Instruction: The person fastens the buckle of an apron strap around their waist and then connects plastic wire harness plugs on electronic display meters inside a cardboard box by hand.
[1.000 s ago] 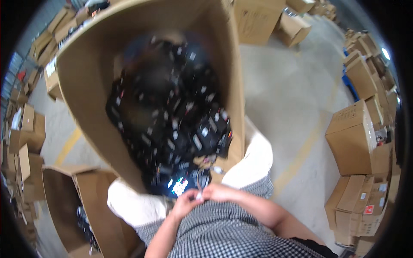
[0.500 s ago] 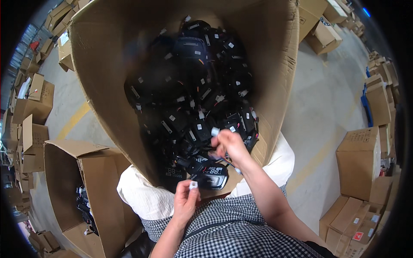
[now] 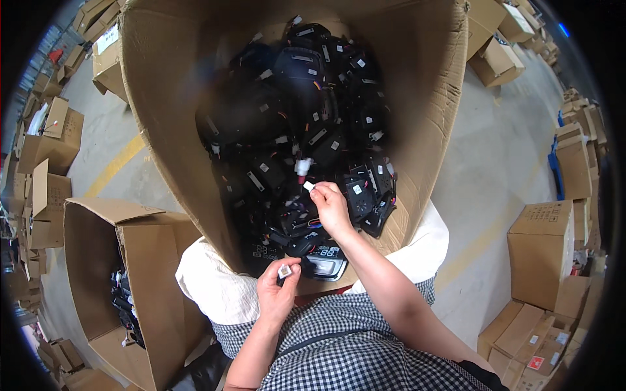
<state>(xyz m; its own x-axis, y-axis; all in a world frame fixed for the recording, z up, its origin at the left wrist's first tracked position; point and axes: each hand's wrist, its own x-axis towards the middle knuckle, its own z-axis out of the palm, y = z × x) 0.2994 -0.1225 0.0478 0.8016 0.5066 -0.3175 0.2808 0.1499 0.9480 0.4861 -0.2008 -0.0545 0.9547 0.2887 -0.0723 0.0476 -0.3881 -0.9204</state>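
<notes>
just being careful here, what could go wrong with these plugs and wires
The white plug in the right fingers might slip into the black pile and be hard to find. Coloured wires there could snag. The left fingers might drop the other white plug.

Black-and-white checked garment (image 3: 352, 342), white legwear (image 3: 218, 283), black sleeve (image 3: 484, 374).

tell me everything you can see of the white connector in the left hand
The white connector is a small, blocky piece that looks like plastic, with what seems a squarish hollow in the end facing the camera. The left hand pinches it between thumb and fingers, near the close edge of the large cardboard box. Its far end is hidden.
</notes>
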